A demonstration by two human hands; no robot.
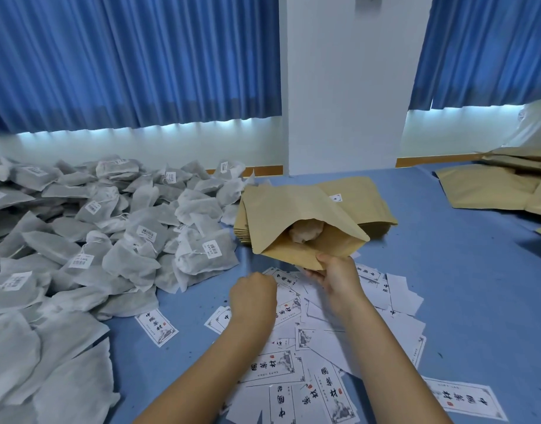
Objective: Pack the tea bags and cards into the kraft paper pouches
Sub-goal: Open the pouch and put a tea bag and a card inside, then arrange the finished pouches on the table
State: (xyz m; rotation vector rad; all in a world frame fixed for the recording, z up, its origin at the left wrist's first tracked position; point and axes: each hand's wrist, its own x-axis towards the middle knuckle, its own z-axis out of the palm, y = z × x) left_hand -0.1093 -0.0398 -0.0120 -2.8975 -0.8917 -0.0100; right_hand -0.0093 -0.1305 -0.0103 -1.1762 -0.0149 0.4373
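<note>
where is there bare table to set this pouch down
Bare blue table lies right of the cards, between the pouch stack and the far-right pouches. A narrow strip runs between tea bags and cards. Left and front centre are crowded.

Blue curtains (134, 56) flank white pillar (345, 87) (bkgd).

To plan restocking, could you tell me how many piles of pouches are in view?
2: a stack in the centre, behind the open pouch the right hand holds; a loose pile far right, partly out of frame; more may be hidden.
</note>
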